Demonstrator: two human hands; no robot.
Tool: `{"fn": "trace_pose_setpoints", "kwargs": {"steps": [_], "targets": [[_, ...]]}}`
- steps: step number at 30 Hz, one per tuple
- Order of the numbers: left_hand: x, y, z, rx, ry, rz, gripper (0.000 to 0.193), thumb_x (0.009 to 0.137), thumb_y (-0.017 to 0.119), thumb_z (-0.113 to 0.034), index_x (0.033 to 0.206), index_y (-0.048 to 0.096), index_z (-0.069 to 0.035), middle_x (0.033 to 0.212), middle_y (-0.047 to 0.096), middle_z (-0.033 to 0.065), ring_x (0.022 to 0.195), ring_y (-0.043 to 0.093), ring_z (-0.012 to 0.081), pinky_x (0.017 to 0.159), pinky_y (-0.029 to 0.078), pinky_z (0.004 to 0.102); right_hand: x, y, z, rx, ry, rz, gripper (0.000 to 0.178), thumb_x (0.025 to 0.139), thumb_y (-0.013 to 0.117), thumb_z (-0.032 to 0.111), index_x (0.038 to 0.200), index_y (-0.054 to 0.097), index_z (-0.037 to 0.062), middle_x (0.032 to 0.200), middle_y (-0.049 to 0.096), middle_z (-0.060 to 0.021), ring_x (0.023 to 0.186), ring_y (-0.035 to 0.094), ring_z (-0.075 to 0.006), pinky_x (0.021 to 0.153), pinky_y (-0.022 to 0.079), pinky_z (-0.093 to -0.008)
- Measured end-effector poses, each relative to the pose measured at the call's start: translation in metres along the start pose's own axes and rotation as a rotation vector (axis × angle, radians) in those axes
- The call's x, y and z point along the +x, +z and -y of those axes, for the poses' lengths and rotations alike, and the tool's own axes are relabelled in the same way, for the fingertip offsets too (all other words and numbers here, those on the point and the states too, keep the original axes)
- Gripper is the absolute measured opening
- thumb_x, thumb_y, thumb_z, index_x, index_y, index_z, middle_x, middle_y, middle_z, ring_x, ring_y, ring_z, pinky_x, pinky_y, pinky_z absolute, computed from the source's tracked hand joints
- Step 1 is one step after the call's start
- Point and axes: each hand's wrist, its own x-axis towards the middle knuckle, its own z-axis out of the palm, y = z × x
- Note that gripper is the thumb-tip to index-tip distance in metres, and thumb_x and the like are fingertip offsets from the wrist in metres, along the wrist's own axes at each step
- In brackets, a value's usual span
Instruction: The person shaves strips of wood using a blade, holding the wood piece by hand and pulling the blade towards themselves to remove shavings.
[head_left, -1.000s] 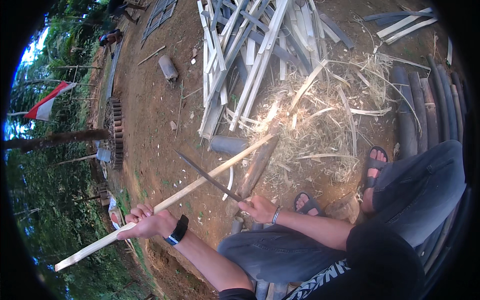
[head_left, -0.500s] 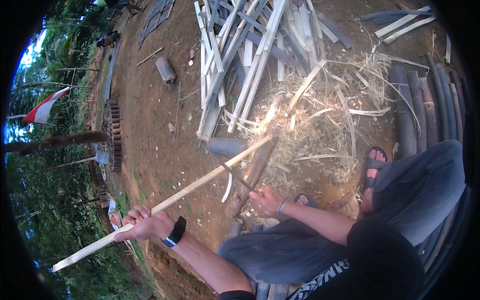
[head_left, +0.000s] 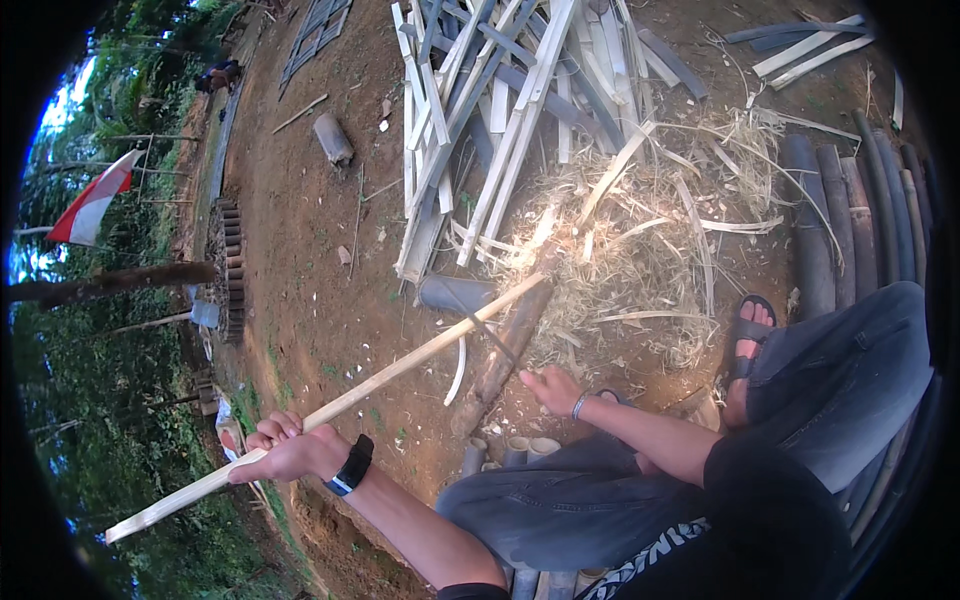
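My left hand point(head_left: 288, 448) is closed round a long pale bamboo strip point(head_left: 395, 370), near its lower left end. The strip slants up to the right, and its far tip rests on a brown log point(head_left: 502, 362) lying on the ground. In my right hand point(head_left: 552, 389), fingers wrapped round a handle that they hide, is a knife point(head_left: 490, 337) with a narrow dark blade. The blade crosses the strip a little short of its far tip; whether it touches the wood I cannot tell.
Curly shavings point(head_left: 650, 275) cover the ground beyond the log. Behind them lies a heap of split bamboo strips point(head_left: 530, 100). Thick bamboo poles point(head_left: 835, 220) lie at the right. A short bamboo section point(head_left: 455, 293) is beside the log, and another piece point(head_left: 332, 140) lies farther off.
My right hand has drawn the knife to the right, and the blade crosses the strip nearer its far tip. My left hand and the strip stay in place.
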Motion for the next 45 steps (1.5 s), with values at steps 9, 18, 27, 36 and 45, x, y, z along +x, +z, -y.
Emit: {"fn": "trace_pose_setpoints", "kwargs": {"steps": [9, 18, 27, 36, 45], "targets": [[-0.003, 0.0, -0.001, -0.015, 0.013, -0.018, 0.061, 0.092, 0.02, -0.067, 0.091, 0.046, -0.011, 0.051, 0.024, -0.0021, 0.039, 0.023, 0.0087, 0.035, 0.016, 0.0214, -0.018, 0.016, 0.039, 0.149, -0.022, 0.027, 0.077, 0.087, 0.04, 0.067, 0.046, 0.043, 0.0014, 0.043, 0.041, -0.0064, 0.042, 0.044, -0.0193, 0.044, 0.037, -0.0421], [-0.014, 0.009, -0.006, -0.098, 0.018, 0.121, 0.061, 0.093, 0.019, -0.065, 0.112, 0.046, -0.014, 0.051, 0.022, -0.003, 0.038, 0.023, 0.0067, 0.033, 0.018, 0.018, 0.02, -0.017, 0.009, 0.419, 0.356, -0.138, 0.071, 0.089, 0.036, 0.066, 0.046, 0.039, 0.0099, 0.041, 0.043, -0.0024, 0.037, 0.046, -0.0139, 0.038, 0.037, -0.0365], [-0.002, -0.019, -0.006, -0.333, -0.089, 0.513, 0.061, 0.086, 0.029, -0.074, 0.067, 0.03, -0.016, 0.046, 0.022, -0.0044, 0.035, 0.02, 0.005, 0.033, 0.017, 0.0174, -0.029, -0.003, 0.074, 0.002, -0.113, 0.096, 0.077, 0.089, 0.033, 0.068, 0.045, 0.041, 0.0051, 0.041, 0.041, -0.0057, 0.039, 0.048, -0.0219, 0.044, 0.04, -0.0384], [-0.021, -0.005, -0.014, -0.39, -0.133, 0.711, 0.065, 0.081, 0.031, -0.079, 0.064, 0.026, -0.017, 0.045, 0.023, -0.0048, 0.034, 0.019, 0.0046, 0.035, 0.015, 0.0185, -0.032, -0.016, 0.05, 0.499, 0.286, 0.098, 0.066, 0.09, 0.04, 0.063, 0.054, 0.041, 0.008, 0.043, 0.043, -0.0017, 0.037, 0.046, -0.0143, 0.037, 0.037, -0.03], [-0.03, 0.011, -0.025, -0.39, -0.107, 0.773, 0.065, 0.081, 0.031, -0.078, 0.064, 0.025, -0.017, 0.047, 0.021, -0.0052, 0.037, 0.019, 0.0048, 0.038, 0.014, 0.0195, -0.001, -0.031, 0.009, 0.576, 0.512, -0.06, 0.065, 0.089, 0.039, 0.065, 0.053, 0.041, 0.0101, 0.044, 0.041, -0.0013, 0.036, 0.043, -0.0131, 0.037, 0.038, -0.0293]]}}
